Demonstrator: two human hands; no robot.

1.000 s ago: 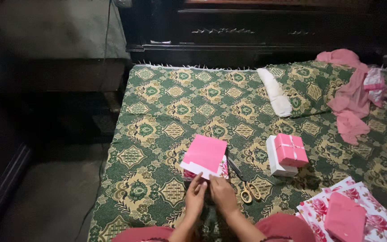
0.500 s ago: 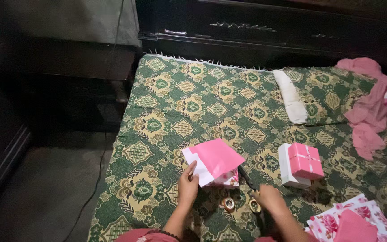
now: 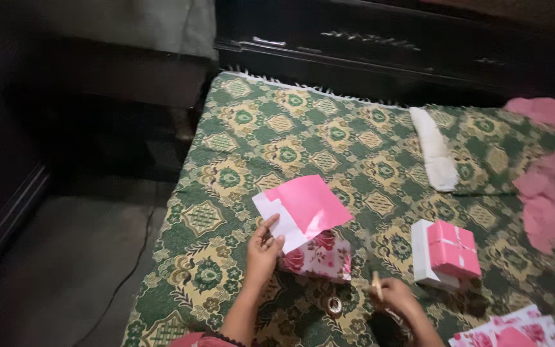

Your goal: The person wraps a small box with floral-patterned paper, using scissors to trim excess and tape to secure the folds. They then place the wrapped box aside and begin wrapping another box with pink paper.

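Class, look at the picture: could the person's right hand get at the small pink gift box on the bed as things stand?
Probably yes: the right hand is just beside the pink gift box, nothing between them, though it already grips something thin.

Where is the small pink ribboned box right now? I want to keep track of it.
In the head view the pink ribboned box sits on the green patterned bedspread, right of centre, against a white box, just up-right of the right hand.

This is a room in a home, likely a bedroom. A bed spread with a green and gold patterned woven cover [image 3: 303, 141] stands against a dark carved wooden headboard [image 3: 380, 48]. A rolled white cloth [image 3: 435, 157] lies near the far edge, crumpled pink fabric [image 3: 547, 167] at the right edge.
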